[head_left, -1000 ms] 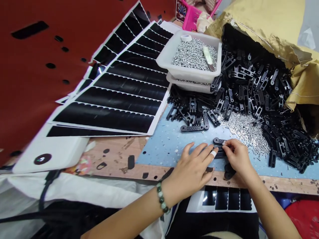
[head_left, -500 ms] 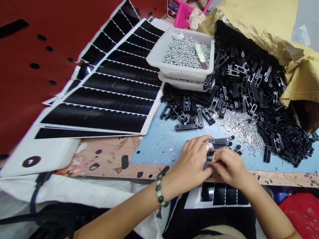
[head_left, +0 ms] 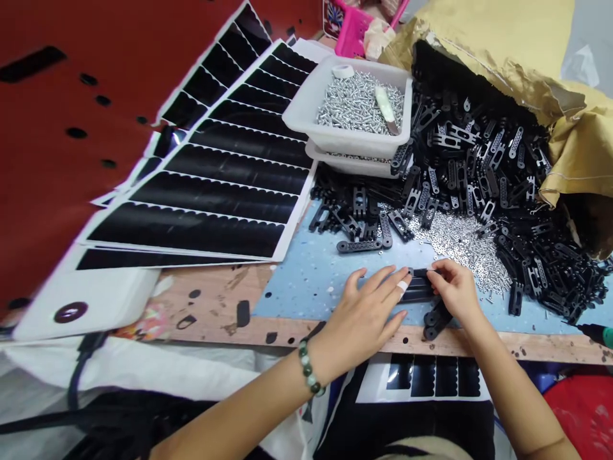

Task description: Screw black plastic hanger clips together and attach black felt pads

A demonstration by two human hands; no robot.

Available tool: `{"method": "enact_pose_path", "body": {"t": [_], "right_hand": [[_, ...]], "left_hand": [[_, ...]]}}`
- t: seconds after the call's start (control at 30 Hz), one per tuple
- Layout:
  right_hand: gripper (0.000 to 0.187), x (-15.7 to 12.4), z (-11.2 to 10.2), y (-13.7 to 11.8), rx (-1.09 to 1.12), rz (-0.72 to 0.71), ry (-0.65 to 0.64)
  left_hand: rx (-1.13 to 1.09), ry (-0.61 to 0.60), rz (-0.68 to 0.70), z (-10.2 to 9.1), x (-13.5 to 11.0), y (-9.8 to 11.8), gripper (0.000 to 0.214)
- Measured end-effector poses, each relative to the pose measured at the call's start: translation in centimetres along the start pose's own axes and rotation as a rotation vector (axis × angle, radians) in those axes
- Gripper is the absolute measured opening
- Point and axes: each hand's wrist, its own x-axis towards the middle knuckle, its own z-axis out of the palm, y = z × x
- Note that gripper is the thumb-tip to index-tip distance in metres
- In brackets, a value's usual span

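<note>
Basically, the left hand point(head_left: 366, 313) lay open, fingers spread against a black plastic strip point(head_left: 416, 291), while the right hand point(head_left: 454, 291) pinched the end of it between the fingertips. Two more strips point(head_left: 437, 321) sat just below, on the blue mat point(head_left: 306, 287) near the counter point(head_left: 335, 335) edge. Right behind were loose washers point(head_left: 454, 241), then a big heap of black brackets point(head_left: 469, 160) spilling from a gold sack point(head_left: 498, 38), beside a white tub point(head_left: 345, 144) of screws point(head_left: 357, 105).
</note>
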Motion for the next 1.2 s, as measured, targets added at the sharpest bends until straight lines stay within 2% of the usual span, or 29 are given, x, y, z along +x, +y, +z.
{"method": "enact_pose_path", "body": {"t": [0.4, 0.6, 0.7, 0.77, 0.83, 0.87, 0.93, 0.97, 1.03, 1.1, 1.2], "right_hand": [[0.015, 0.7, 0.1, -0.3, -0.264, -0.075, 0.026], [0.007, 1.4, 0.2, -1.5, -0.588, -0.069, -0.026], [0.034, 0.7, -1.7, -1.6, -0.734, -0.107, 0.015], [0.052, -0.8, -3.6, -0.8, -0.717, -0.247, 0.042], [0.064, -2.9, -4.9, 0.7, -0.660, -0.430, 0.030], [0.071, -3.9, -5.1, 1.6, -0.656, -0.478, 0.012], [0.074, -5.5, -4.6, 3.3, -0.675, -0.493, -0.018], [0.073, -5.9, -3.9, 4.0, -0.684, -0.491, -0.025], [0.065, -6.3, -2.1, 4.6, -0.704, -0.504, -0.026], [0.059, -6.2, -0.5, 4.5, -0.728, -0.552, -0.049], [0.056, -5.8, 0.6, 3.7, -0.765, -0.637, -0.126]], "left_hand": [[-0.047, 0.018, -0.014, 0.1, 0.9, -0.1, 0.036], [-0.010, 0.042, 0.009, 0.3, 1.5, 0.0, 0.038], [-0.027, 0.026, -0.013, 0.3, 1.6, -0.2, 0.034], [-0.095, 0.027, -0.051, 0.5, 1.5, -0.4, 0.036], [-0.192, 0.019, -0.080, 1.1, 1.4, -0.6, 0.059], [-0.232, 0.003, -0.084, 1.4, 1.4, -0.6, 0.074], [-0.268, -0.041, -0.071, 2.3, 1.4, -0.3, 0.097], [-0.267, -0.060, -0.064, 2.7, 1.5, 0.0, 0.101], [-0.246, -0.069, -0.076, 3.4, 1.6, 0.7, 0.095], [-0.214, -0.038, -0.113, 3.9, 1.7, 1.3, 0.080], [-0.149, 0.033, -0.147, 4.5, 1.9, 1.9, 0.066]]}}
